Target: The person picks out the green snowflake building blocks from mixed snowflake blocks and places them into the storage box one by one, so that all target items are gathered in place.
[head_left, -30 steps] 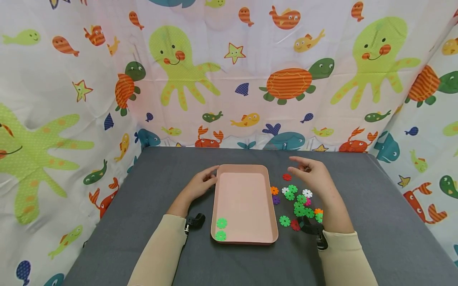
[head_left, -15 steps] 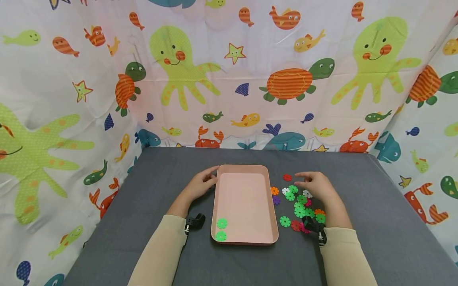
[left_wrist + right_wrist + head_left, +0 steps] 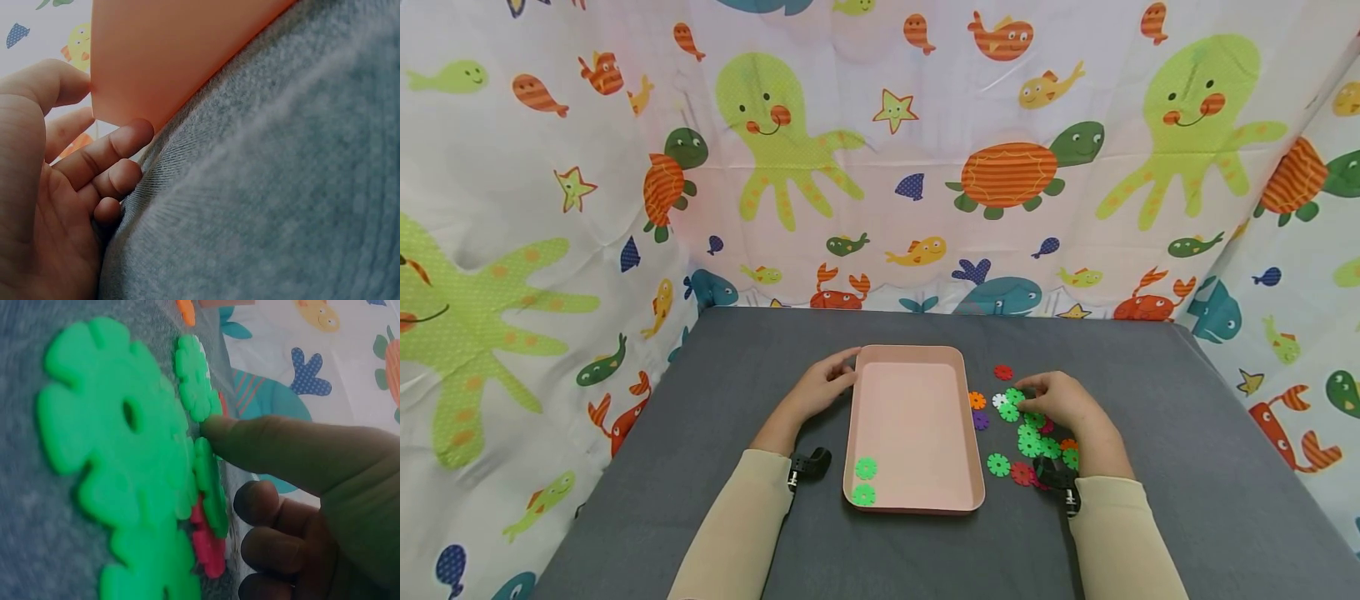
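At the left edge of the pink tray (image 3: 913, 417), near its far left corner, the left hand (image 3: 815, 392) touches the wall with loose fingers, grasping nothing. Two green pieces (image 3: 866, 468) lie in the near left corner of the tray. Outside its right edge, on the table (image 3: 1210, 417), more flower-shaped pieces (image 3: 1028, 440) are scattered, and the right hand (image 3: 1063, 402) is over them, with thumb at the green ones; I cannot tell if it already pinches one. The step in hand seems to be the picking of one piece; the next move calls for separating it cleanly from its neighbours. Compared with half a second ago, the right hand is lower and now covers a white piece; the tray has stayed.
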Demonstrator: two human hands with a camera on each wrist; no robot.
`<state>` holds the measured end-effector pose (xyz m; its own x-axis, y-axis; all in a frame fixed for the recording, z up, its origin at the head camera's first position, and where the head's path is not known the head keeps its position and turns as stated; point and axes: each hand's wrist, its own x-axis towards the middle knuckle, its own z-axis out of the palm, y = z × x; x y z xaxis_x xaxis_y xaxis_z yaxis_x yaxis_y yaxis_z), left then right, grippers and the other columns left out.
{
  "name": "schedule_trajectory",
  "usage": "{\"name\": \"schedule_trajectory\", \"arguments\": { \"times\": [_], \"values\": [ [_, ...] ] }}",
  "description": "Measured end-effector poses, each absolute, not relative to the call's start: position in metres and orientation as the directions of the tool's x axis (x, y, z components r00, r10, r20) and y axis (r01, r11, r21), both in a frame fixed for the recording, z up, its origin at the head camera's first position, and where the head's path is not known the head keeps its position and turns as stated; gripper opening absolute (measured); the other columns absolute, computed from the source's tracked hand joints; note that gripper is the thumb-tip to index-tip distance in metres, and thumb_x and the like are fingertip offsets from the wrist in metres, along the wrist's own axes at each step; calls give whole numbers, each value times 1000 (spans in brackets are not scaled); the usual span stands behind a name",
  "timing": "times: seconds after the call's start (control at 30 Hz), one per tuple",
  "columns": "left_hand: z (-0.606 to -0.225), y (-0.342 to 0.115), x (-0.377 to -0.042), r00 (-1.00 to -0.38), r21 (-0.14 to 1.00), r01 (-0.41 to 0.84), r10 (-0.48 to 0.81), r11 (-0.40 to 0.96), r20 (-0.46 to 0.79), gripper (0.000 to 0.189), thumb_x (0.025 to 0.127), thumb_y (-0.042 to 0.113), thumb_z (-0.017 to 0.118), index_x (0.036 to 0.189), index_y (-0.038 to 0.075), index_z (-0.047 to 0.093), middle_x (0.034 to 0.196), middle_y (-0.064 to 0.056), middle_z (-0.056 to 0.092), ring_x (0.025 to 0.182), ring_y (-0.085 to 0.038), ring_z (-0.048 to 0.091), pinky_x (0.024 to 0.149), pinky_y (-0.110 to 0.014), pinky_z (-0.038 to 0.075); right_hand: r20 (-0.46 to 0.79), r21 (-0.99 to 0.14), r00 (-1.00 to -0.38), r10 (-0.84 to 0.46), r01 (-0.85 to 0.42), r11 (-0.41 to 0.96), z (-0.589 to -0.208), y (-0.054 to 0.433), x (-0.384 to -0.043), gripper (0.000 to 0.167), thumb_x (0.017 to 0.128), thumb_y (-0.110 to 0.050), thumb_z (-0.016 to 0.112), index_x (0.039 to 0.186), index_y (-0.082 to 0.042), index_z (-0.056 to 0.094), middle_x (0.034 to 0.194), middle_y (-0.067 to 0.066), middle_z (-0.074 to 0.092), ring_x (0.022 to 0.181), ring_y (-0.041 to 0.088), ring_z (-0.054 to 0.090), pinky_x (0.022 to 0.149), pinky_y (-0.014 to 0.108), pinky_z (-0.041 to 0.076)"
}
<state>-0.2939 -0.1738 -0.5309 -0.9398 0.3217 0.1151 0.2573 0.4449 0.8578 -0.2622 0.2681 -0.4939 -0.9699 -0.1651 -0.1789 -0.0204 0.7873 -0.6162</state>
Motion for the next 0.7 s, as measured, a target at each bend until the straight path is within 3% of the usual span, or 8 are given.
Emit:
{"name": "schedule_trajectory", "arguments": {
  "times": [0.17, 0.4, 0.7],
  "values": [
    [-531, -173, -294, -941, 858, 253, 319, 447, 112, 52, 103, 23, 64, 153, 19, 52, 94, -3, 63, 79, -18, 55, 70, -33, 43, -163, -598, -971, -172, -41, 800, -493, 267, -262, 39, 89, -22, 79, 123, -4, 73, 77, 6, 52, 67, 23, 48, 59, 37, 39],
    [-529, -173, -293, -940, 860, 254, 322, 442, 112, 51, 103, 21, 64, 152, 19, 52, 94, -3, 63, 78, -19, 54, 68, -33, 43, -105, -619, -982, -155, -58, 783, -472, 257, -254, 39, 87, -15, 75, 123, 0, 70, 114, 21, 62, 95, 33, 58, 77, 47, 52],
    [-530, -174, -294, -936, 859, 266, 329, 438, 123, 50, 104, 22, 63, 153, 19, 52, 93, -3, 63, 77, -19, 55, 69, -33, 43, -36, -673, -982, -184, -112, 731, -432, 237, -239, 43, 89, -15, 70, 130, -2, 65, 113, 16, 63, 82, 26, 56, 65, 37, 50]
  ]
}}
